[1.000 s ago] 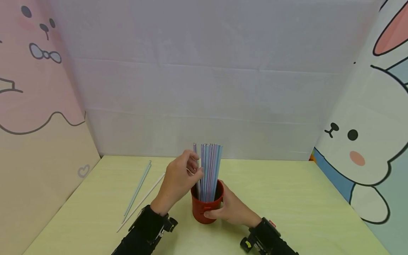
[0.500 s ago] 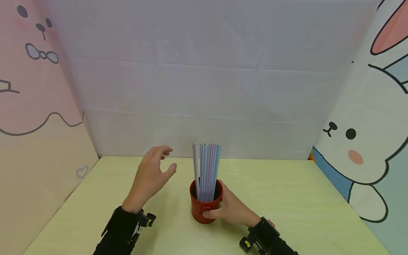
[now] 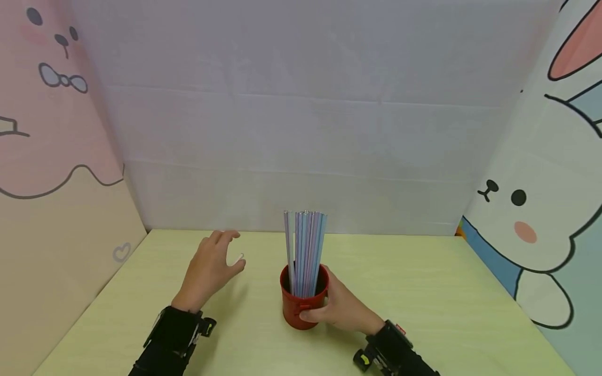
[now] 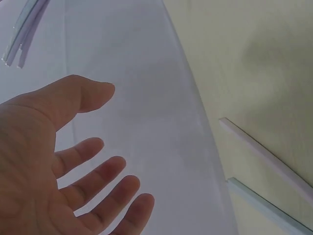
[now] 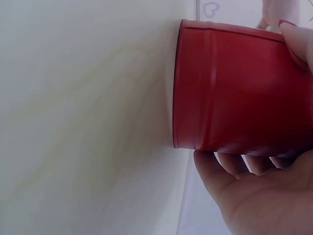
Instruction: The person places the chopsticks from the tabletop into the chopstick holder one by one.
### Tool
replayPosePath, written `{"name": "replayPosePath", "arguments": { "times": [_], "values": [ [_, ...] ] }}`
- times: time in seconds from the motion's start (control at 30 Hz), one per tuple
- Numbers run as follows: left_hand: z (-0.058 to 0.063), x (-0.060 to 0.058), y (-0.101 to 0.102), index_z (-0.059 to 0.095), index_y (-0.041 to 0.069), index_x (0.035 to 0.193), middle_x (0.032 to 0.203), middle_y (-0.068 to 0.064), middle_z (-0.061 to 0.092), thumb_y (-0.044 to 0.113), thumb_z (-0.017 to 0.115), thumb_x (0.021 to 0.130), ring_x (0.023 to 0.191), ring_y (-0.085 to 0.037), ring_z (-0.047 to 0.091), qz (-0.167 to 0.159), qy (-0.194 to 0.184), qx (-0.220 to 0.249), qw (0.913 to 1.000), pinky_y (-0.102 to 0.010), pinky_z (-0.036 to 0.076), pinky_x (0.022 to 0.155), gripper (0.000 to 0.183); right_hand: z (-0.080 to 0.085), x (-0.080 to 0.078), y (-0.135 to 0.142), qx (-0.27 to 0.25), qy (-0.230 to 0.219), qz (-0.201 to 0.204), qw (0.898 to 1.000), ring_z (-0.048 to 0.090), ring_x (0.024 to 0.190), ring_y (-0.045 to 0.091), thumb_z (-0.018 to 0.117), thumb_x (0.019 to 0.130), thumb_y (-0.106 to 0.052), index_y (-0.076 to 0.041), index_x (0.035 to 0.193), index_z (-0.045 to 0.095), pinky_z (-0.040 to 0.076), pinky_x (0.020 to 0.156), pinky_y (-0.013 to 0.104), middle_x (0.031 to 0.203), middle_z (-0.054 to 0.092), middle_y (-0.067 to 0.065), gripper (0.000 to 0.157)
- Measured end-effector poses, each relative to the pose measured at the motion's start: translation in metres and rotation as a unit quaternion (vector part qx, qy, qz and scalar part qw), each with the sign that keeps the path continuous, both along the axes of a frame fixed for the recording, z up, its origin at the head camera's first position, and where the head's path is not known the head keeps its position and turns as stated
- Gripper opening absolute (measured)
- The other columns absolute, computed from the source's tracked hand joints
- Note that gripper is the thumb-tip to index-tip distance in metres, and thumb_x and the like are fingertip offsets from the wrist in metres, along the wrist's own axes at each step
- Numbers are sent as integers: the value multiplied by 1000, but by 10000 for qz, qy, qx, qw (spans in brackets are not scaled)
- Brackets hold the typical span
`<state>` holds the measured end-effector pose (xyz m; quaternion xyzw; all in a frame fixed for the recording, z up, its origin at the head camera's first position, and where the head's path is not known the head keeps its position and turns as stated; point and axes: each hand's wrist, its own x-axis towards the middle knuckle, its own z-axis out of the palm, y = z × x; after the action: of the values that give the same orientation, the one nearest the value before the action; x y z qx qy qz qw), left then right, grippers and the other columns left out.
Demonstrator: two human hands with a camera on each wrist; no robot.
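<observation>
A red cup [image 3: 301, 315] stands upright on the table, and my right hand [image 3: 347, 308] grips it from the right side, thumb across the front. In the right wrist view the fingers wrap round the far side of the red cup [image 5: 239, 88]. Several blue and purple straws [image 3: 308, 250] rise out of the cup. To its left, my left hand [image 3: 209, 271] hovers with fingers spread and loosely bent, holding nothing. Beyond its thumb shows the tip of a white straw [image 3: 241, 257]. The left wrist view has a pale straw [image 4: 266, 154] and a bluish straw [image 4: 266, 208] lying on the table.
The pale yellow table [image 3: 400, 292] is backed by a plain whitish sheet [image 3: 301, 130]. Panels with cartoon animals flank it, a pink one [image 3: 56, 130] at the left and a rabbit one [image 3: 541, 224] at the right.
My left hand has moved away from the straws in the cup, leftward and then lower, and now covers most of the straws on the table. The right hand keeps its hold on the cup.
</observation>
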<state>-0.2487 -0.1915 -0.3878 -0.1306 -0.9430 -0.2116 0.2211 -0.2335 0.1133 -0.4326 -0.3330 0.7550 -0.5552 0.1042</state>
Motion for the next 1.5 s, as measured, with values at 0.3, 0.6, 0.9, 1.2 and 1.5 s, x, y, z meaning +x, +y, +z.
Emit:
{"name": "replayPosePath", "arguments": {
  "times": [0.3, 0.6, 0.9, 1.2, 1.5],
  "values": [
    [-22, -5, -14, 52, 5, 124, 115, -16, 53, 19, 76, 75, 100, -34, 50, 73, -732, 41, 9973, -45, 46, 74, 57, -12, -7, 2, 72, 95, -54, 9999, 47, 120, 15, 81, 77, -24, -31, 143, 25, 42, 97, 40, 136, 44, -7, 86],
    [-31, -3, -22, 54, 0, 115, 102, -18, 55, 14, 76, 72, 75, -28, 49, 332, -1463, -158, 9886, -39, 43, 60, 50, -12, -7, 1, 176, 66, -131, 9997, 46, 120, 15, 81, 77, -28, -31, 143, 24, 42, 97, 43, 136, 44, -7, 88],
    [-33, 2, -21, 56, -3, 106, 82, -10, 52, 12, 75, 72, 64, -23, 46, 559, -1901, -244, 9799, -34, 42, 52, 41, -2, -1, -1, 119, -1, -103, 9999, 46, 120, 15, 80, 78, -21, -28, 144, 25, 41, 98, 44, 137, 44, -6, 87],
    [-38, 1, -20, 55, 0, 89, 70, -8, 51, 4, 73, 72, 59, -21, 47, 568, -1976, -231, 9784, -32, 40, 47, 24, 20, 10, -1, 70, -36, 0, 10000, 47, 120, 18, 78, 79, -13, -16, 144, 26, 41, 98, 44, 137, 44, 1, 83],
    [-43, -1, -17, 60, 3, 83, 70, -6, 57, -1, 72, 72, 59, -20, 49, 506, -1594, -250, 9856, -32, 42, 49, 17, 20, 10, -1, 102, -48, -57, 9999, 47, 120, 18, 79, 78, -14, -17, 144, 26, 41, 98, 44, 137, 44, 1, 84]
  ]
}}
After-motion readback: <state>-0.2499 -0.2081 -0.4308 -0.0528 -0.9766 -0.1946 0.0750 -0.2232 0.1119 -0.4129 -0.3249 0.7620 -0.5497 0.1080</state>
